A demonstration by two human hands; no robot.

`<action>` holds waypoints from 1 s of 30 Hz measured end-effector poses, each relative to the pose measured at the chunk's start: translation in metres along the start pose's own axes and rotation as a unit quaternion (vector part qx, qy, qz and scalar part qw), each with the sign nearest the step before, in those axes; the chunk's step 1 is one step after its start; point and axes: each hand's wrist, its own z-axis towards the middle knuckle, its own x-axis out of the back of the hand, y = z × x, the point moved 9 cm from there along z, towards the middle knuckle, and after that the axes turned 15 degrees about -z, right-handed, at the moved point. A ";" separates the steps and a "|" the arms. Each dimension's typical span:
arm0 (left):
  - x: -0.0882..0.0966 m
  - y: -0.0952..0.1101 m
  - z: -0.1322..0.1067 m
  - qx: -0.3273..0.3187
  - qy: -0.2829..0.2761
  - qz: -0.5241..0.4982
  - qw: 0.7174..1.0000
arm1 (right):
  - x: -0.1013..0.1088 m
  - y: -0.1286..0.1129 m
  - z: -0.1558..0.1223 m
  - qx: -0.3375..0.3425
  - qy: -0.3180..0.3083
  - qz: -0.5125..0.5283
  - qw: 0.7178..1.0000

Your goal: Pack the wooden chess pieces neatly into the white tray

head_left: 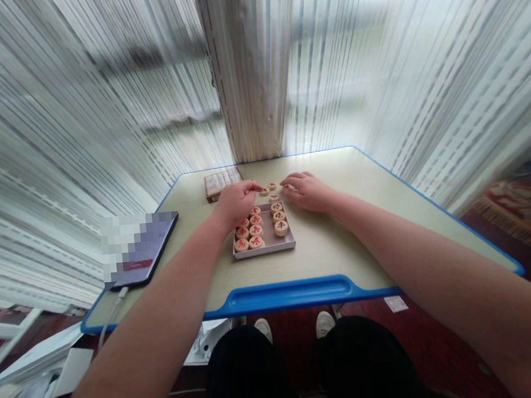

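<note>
Round wooden Chinese chess pieces sit in a shallow white box tray (265, 249). Pieces with red characters (256, 231) fill its left side in two columns, and pieces with black characters (280, 227) form a column on the right. Beyond the tray, a few loose pieces (273, 197) lie on the table. My left hand (235, 202) reaches over the tray's far left corner, index finger stretched to a loose piece. To the right of these, my right hand (310, 192) rests low with fingers extended, partly covering something small and pale beneath them.
A patterned box lid (222, 181) lies behind my left hand. On the table's (345, 254) left edge is a tablet (151, 249) with a white cable (112, 311). A blue trough (292, 292) lines the near edge; pleated curtains (254, 70) hang behind.
</note>
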 end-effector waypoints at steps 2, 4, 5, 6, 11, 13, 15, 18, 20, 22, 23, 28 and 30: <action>0.004 -0.003 0.002 -0.009 0.021 -0.013 1.000 | 0.002 -0.007 0.001 0.020 0.010 0.009 1.000; 0.011 -0.009 0.005 -0.012 0.048 -0.037 0.998 | -0.001 -0.014 0.002 0.045 -0.002 0.019 0.999; 0.014 -0.015 0.006 -0.006 0.059 -0.051 0.997 | -0.003 -0.016 0.002 0.051 -0.011 0.022 0.998; 0.017 -0.022 0.007 0.007 0.069 -0.064 0.995 | -0.005 -0.017 0.002 0.052 -0.017 0.023 0.998; 0.019 -0.058 0.011 0.083 0.082 -0.075 0.990 | -0.003 -0.010 0.005 0.027 0.016 0.023 0.999; 0.017 -0.064 0.012 0.089 0.080 -0.077 0.990 | -0.006 -0.006 0.007 0.005 0.005 0.020 1.000; 0.014 -0.068 0.013 0.092 0.080 -0.095 0.988 | -0.011 -0.005 0.008 -0.002 -0.018 0.017 1.000; 0.009 -0.070 0.013 0.105 0.076 -0.133 0.983 | -0.009 -0.012 0.008 0.027 -0.014 0.008 0.999; 0.005 -0.071 0.013 0.113 0.069 -0.153 0.979 | -0.005 -0.014 0.007 0.032 0.002 0.003 0.999; 0.001 -0.072 0.012 0.121 0.060 -0.181 0.974 | -0.003 -0.012 0.006 0.015 0.009 0.004 1.000; -0.001 -0.073 0.011 0.126 0.055 -0.198 0.970 | -0.002 -0.010 0.006 0.004 0.010 0.004 1.000; -0.008 -0.077 0.009 0.160 0.051 -0.276 0.946 | 0.007 0.016 -0.002 -0.107 -0.002 -0.035 0.994; -0.009 -0.076 0.009 0.169 0.056 -0.290 0.940 | 0.008 0.034 -0.008 -0.174 -0.036 -0.051 0.983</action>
